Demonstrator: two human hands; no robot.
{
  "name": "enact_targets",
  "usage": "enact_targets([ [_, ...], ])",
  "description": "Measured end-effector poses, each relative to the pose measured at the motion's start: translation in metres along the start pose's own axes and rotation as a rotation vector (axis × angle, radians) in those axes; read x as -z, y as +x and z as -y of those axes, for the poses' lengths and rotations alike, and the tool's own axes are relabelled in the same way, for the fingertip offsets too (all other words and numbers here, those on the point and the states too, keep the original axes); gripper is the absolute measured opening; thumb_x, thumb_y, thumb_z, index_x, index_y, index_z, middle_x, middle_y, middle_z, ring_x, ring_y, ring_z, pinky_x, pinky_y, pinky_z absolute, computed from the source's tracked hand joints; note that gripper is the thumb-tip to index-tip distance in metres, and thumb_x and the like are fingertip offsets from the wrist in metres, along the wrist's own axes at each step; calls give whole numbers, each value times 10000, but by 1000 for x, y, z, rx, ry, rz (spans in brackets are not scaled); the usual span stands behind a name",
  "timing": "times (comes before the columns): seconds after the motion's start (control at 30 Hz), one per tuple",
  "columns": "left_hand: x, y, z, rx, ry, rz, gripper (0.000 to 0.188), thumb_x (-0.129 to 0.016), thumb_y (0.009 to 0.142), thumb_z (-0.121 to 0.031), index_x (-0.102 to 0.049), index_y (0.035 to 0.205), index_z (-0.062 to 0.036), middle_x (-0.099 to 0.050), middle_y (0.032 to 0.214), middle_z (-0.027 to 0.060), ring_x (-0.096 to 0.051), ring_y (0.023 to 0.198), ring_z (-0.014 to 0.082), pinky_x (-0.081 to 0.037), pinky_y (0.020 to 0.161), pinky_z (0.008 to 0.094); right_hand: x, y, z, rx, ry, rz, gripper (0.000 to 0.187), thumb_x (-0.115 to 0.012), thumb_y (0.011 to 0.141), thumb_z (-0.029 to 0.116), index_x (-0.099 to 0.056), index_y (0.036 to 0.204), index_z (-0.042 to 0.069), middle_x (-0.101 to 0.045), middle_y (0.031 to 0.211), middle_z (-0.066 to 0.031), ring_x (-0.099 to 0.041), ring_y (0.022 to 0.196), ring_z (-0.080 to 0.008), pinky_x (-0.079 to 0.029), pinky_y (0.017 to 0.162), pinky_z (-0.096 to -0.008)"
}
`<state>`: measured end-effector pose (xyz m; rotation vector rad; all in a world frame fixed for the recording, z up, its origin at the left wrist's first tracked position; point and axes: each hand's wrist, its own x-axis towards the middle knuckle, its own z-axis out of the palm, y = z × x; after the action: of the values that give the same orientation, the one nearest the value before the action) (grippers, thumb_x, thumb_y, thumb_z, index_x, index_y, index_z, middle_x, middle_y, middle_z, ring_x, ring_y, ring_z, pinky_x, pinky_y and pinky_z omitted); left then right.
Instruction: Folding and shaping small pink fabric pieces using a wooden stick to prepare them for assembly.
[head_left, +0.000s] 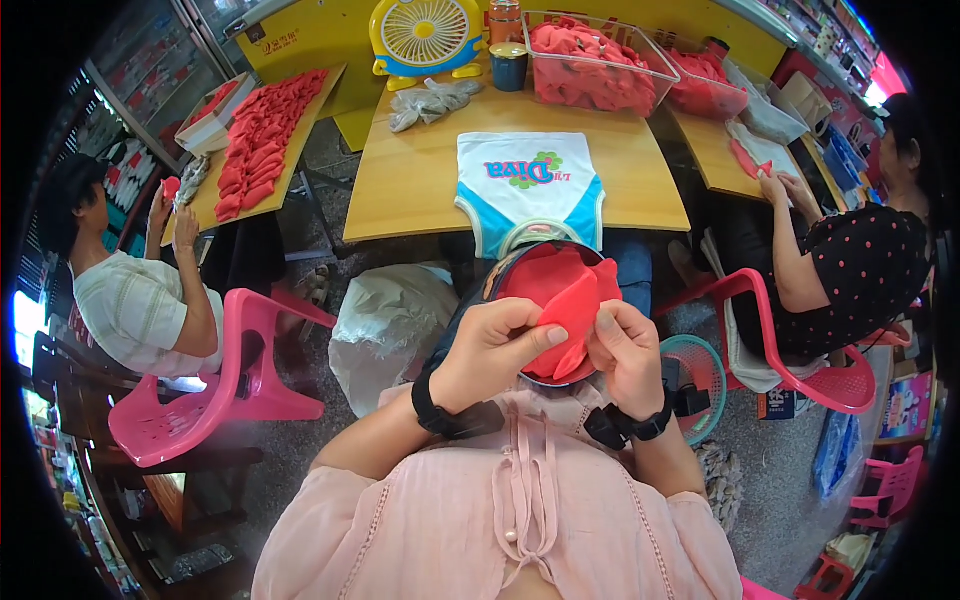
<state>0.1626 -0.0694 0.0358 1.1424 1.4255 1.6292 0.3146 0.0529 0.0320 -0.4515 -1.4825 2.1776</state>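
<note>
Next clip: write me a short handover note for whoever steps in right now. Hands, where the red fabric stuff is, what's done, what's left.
Left hand: pinching the red piece at its left edge.
Right hand: gripping the same piece from the right, over the lap.
More red fabric lies in the bowl under the hands.
Done: rows of red pieces on the left table; clear bins hold more.
Left: the piece in hand is unfinished; the bowl is not empty.

Yellow fan [425, 35], clear bin of red cloth [592, 62], white-and-blue vest [530, 185] on wooden table [410, 185], pink chairs [215, 395].
</note>
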Motion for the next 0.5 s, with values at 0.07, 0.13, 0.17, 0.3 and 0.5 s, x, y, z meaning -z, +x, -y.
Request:
enact_targets([
  [0.07,3,0,0,-28,-14,-8,191,-709,884,-147,-638,836,23,-531,683,-32,-450,646,35,-387,551,224,1,1,-1,-22,146,-7,193,-541,995,219,-599,929,47,-439,623,70,-311,500,-18,-204,453,-215],
  [0.13,6,1,-1,75,-35,15,198,-719,877,-159,-643,853,23,-546,692,-26,-454,655,35,-396,558,226,0,3,-1,-33,111,5,192,-541,996,220,-591,916,53,-431,623,69,-299,500,-17,-198,454,-215],
  [0.17,6,2,-1,74,-36,11,198,-719,877,-159,-643,853,23,-546,692,-26,-454,655,35,-396,558,226,-1,4,-1,-44,79,16,192,-540,996,220,-584,903,58,-423,623,68,-288,500,-16,-191,454,-215],
  [0.3,8,4,-3,77,-9,-16,238,-749,852,-190,-640,847,22,-554,684,-22,-467,651,32,-408,556,227,1,4,-4,-11,-164,61,187,-547,991,162,-622,965,-7,-538,666,16,-449,565,-55,-340,514,-213],
  [0.5,18,6,-5,224,118,93,214,-750,852,-163,-667,950,8,-656,846,-9,-566,735,32,-470,641,205,-5,7,1,213,-663,134,135,-600,941,104,-629,962,-27,-637,754,-95,-588,670,-132,-467,615,-270],
])
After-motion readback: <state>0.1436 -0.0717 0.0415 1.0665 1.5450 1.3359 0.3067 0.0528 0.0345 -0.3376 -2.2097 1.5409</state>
